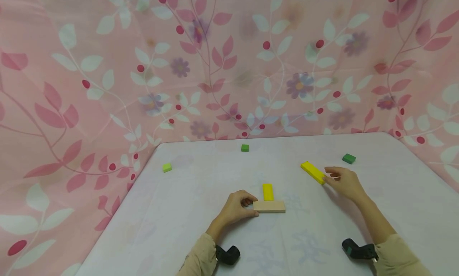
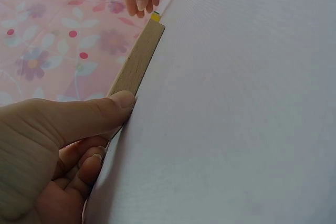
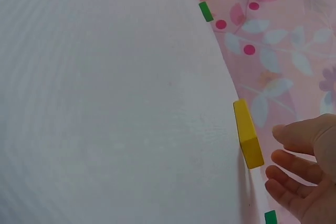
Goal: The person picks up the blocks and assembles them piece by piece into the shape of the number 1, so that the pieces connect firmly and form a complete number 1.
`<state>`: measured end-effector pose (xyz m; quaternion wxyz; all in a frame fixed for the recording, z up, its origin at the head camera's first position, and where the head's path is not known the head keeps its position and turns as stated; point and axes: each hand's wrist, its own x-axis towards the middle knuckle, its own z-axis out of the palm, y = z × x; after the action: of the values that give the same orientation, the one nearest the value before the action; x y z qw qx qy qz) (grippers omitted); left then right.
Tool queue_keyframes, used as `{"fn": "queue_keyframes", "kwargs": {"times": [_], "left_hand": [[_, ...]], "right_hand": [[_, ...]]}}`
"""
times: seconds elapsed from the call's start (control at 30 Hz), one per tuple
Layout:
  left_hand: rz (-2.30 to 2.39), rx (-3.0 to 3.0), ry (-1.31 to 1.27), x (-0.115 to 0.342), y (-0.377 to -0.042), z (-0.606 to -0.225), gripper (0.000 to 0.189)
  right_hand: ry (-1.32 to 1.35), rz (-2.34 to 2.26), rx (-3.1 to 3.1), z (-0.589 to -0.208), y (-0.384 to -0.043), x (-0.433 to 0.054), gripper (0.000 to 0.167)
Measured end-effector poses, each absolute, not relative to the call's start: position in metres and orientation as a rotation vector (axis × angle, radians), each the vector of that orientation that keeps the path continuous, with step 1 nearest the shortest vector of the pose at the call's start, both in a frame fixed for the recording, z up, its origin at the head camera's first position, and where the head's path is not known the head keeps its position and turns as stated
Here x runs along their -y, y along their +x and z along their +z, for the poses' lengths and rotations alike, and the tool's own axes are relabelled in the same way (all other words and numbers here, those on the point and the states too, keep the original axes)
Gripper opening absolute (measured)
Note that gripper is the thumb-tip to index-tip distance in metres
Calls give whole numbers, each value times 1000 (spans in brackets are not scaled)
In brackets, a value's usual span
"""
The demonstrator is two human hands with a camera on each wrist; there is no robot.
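Note:
My left hand [image 1: 236, 207] pinches the left end of a plain wooden block [image 1: 269, 207] lying on the white-covered table [image 1: 201, 164]. The left wrist view shows the thumb on that block's [image 2: 140, 59] near side. A short yellow block [image 1: 267, 192] stretches away from the wooden block's far edge, making a T shape with it. My right hand [image 1: 344, 183] hovers by the near end of a longer yellow block [image 1: 313, 172] set at a slant. In the right wrist view, a gap separates its loosely bent fingers from this yellow block [image 3: 245, 129].
Toward the back stand a light green block [image 1: 167, 167] at left, a green block [image 1: 245, 148] in the middle and a dark green block [image 1: 349, 158] at right. Pink floral cloth [image 1: 229, 68] hangs behind the table's far edge. Each wrist carries a black device [image 1: 228, 255].

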<state>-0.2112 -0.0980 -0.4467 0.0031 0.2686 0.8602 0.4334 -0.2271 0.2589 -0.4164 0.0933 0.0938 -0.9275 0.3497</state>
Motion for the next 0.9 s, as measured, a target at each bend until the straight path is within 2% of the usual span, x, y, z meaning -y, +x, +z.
{"fn": "queue_keyframes", "kwargs": {"times": [0.27, 0.9], "left_hand": [[1359, -2702, 849, 99, -211, -446, 33], [1381, -2694, 860, 98, -212, -449, 33]], "right_hand": [[284, 1074, 2772, -420, -225, -259, 40], [436, 1165, 2730, -425, -236, -220, 30]]}}
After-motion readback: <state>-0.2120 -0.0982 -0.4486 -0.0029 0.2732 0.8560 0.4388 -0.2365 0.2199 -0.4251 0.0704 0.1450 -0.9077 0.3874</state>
